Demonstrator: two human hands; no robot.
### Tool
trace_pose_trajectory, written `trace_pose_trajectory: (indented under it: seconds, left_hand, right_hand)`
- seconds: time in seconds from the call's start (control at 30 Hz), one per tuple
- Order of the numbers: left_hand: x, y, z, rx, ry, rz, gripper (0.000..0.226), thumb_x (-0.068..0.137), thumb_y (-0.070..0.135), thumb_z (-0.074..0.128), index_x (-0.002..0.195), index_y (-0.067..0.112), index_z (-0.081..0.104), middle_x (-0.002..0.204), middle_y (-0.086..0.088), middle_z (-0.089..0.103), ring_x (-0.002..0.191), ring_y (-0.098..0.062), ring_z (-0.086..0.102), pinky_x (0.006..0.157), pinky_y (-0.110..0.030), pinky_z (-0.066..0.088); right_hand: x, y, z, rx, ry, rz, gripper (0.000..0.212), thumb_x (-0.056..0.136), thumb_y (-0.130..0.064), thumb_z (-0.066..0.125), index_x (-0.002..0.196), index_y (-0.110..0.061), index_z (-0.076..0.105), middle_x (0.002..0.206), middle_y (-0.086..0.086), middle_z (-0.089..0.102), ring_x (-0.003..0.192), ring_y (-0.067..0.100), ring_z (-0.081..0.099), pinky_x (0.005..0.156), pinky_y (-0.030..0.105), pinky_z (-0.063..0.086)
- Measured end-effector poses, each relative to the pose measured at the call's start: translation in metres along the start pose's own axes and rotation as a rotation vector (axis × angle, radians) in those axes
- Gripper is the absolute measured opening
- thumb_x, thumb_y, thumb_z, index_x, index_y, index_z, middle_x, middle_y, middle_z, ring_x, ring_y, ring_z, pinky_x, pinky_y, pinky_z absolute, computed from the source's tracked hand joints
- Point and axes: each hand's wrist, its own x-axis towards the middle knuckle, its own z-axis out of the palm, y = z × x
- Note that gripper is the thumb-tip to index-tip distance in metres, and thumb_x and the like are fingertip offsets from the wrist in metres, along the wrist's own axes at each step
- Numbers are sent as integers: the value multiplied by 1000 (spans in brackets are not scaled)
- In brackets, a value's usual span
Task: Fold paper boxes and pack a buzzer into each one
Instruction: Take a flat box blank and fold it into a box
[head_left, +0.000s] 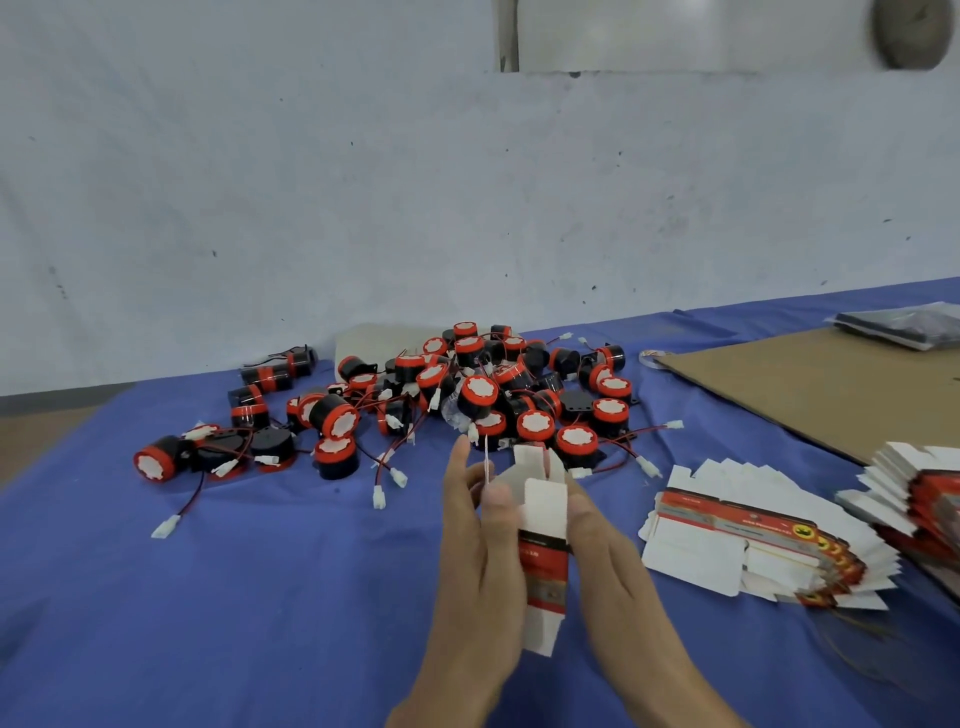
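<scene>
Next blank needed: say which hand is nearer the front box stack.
Right. The right hand is left of the stack; the left hand farther left, past the held box.

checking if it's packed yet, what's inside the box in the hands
The box, held by the left hand and right hand, shows only white card at its open top flaps. Its walls and the hands hide the rest of the inside.

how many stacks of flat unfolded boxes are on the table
2. One fanned stack lies on the blue cloth just right of the paper box being folded; the other stack is at the right edge, cut off by the frame. More may lie out of view.
</scene>
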Motion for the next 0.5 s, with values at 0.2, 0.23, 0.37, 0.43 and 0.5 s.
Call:
trace_pose_trajectory:
  seconds: [0.2, 0.23, 0.37, 0.43, 0.5]
  left_hand:
    - [8, 9, -9, -240, 54, -178, 61, 82, 83, 34, 108, 43, 72, 106, -1, 76, 96, -22, 73, 72, -34, 61]
    - [9, 11, -12, -243, 23, -216, 61, 78, 81, 32, 99, 44, 76, 100, 1, 78, 89, -18, 75, 65, -24, 59]
    - [8, 12, -14, -235, -9, -263, 68, 74, 75, 33, 99, 31, 78, 94, 0, 78, 83, -16, 76, 59, -19, 56]
    - [6, 10, -10, -185, 40, -209, 64, 77, 75, 34, 107, 30, 70, 90, 4, 77, 80, -14, 75, 57, -18, 55]
    - [4, 11, -7, -96, 84, -112, 50, 77, 77, 34, 105, 44, 58, 87, 11, 72, 77, -8, 72, 56, -17, 54]
  right_hand:
    - [16, -5, -18, 79, 25, -1, 38, 84, -65, 65, 121, -56, 64, 121, -13, 71, 111, 5, 67, 83, 18, 54]
    - [18, -7, -24, 125, 35, 18, 37, 79, -58, 71, 116, -55, 67, 116, -9, 73, 106, 8, 69, 79, 18, 55]
    - [14, -9, -26, 112, -14, 74, 43, 72, -60, 63, 114, -56, 68, 109, -12, 75, 102, 5, 70, 77, 14, 55]
    - [13, -6, -20, 68, 14, 24, 47, 81, -52, 59, 128, -48, 60, 114, -15, 72, 105, 4, 69, 84, 15, 54]
    - [10, -5, -13, 9, 41, -48, 43, 89, -42, 55, 131, -49, 53, 118, -19, 67, 108, 7, 67, 86, 16, 52]
